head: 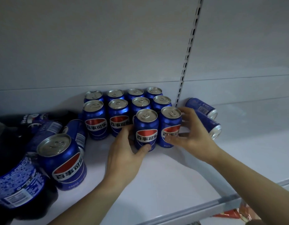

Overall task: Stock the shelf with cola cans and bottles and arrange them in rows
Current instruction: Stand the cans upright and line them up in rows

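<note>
Gripping a can apiece, the person works at the front of the block. The left hand wraps the left-hand can low down, thumb under the label and fingers round its far side. The right hand pinches the right-hand can between a thumb low at the front and fingers reaching round near its top rim. Both cans stand upright on the shelf, touching each other, labels facing out. I'd say the low, sideways holds are for sliding and twisting rather than lifting, so the logos line up with the rest.

Just behind the two grips stand eight cans in two rows of four. The held pair starts a third row on the right half, leaving the spot just left of the left hand unfilled. Just beyond the right hand's knuckles, past the slotted upright, two loose cans lie on their sides, handy to grab. Well off to the left of the left wrist, a single upright can stands among toppled cans and a dark cola bottle, leaning or lying, I can't tell which. All seem to be waiting for places in the rows.
</note>
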Motion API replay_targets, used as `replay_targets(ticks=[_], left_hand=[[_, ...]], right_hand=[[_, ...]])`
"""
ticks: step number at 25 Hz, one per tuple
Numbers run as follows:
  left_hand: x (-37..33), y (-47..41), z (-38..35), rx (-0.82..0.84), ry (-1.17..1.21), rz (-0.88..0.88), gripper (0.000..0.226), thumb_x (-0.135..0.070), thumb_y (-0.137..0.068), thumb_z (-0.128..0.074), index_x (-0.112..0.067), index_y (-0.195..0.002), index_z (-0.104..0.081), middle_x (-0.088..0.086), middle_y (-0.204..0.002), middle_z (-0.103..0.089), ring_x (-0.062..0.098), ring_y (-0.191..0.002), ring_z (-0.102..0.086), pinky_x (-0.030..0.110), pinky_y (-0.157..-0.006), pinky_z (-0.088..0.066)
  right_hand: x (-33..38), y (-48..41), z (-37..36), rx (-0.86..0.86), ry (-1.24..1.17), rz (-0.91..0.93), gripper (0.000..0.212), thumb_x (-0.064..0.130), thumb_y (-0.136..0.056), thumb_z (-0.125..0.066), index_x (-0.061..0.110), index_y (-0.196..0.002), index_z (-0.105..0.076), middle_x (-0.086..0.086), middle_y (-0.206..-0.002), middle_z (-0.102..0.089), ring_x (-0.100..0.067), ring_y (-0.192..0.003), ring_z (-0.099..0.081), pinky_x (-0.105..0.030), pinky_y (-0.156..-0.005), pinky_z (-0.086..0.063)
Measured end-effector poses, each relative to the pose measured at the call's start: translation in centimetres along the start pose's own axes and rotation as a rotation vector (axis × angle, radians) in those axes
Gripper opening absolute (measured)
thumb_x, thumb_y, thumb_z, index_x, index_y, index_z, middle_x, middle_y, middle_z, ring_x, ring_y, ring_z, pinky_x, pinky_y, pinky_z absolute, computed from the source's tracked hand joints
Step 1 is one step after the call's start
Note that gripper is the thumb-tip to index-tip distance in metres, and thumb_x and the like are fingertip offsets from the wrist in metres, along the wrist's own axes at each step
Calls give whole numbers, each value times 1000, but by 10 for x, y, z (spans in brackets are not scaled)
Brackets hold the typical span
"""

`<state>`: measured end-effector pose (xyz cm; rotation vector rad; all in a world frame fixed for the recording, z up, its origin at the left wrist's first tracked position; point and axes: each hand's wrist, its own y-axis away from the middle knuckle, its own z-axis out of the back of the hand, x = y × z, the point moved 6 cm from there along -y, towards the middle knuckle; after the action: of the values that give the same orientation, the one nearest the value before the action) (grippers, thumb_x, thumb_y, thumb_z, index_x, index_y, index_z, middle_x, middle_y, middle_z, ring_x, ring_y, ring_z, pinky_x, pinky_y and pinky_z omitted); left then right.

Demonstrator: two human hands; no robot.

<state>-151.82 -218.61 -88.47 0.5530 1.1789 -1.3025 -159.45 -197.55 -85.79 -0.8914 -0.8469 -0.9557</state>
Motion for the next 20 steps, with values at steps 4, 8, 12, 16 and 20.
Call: replay_targets(ticks=[4, 8, 12, 16, 20], left_hand=[[1, -1, -1, 7, 6, 12, 56, -23, -78, -86, -38, -122, -56, -25, -108, -67, -11, -101, -59, 2, -75, -44], [1, -1, -1, 6, 3, 14, 56, -25, -77, -87, -39, -122, -57, -24, -106, -68, -10, -100, -60, 3, -74, -45], [-1, -2, -2, 12, -5, 11, 57, -28, -77, -87, -39, -124, -57, -24, -106, -67, -11, -100, -59, 11, -76, -44], [0, -2, -3, 17, -10, 10, 58, -28, -78, -86, -38, -126, -56, -24, -107, -67, -10, -99, -59, 11, -76, -44], [1, -2, -4, 23, -28, -3, 59, -27, -79, -85, -37, -129, -54, -23, -111, -66, -10, -101, -59, 8, -76, -44]], right_hand=[[-13, -4, -6, 13, 21, -18, 85, 21, -67, -92, 33, -135, -43, 18, -123, -64, -9, -113, -64, -40, -86, -61], [-14, -6, -5, 19, 62, -5, 85, 27, -65, -88, 34, -137, -43, 19, -122, -64, -7, -113, -64, -41, -89, -60], [-14, -8, -3, -7, 96, -9, 87, 26, -65, -90, 32, -137, -41, 19, -122, -64, -7, -113, -63, -40, -89, -60], [-14, -9, -2, -20, 113, -33, 88, 29, -64, -93, 35, -136, -42, 21, -121, -64, -4, -113, -62, -39, -90, -60], [-14, -7, -4, -11, 121, -29, 88, 31, -68, -91, 35, -141, -41, 23, -125, -62, -3, -117, -59, -39, -93, -58]])
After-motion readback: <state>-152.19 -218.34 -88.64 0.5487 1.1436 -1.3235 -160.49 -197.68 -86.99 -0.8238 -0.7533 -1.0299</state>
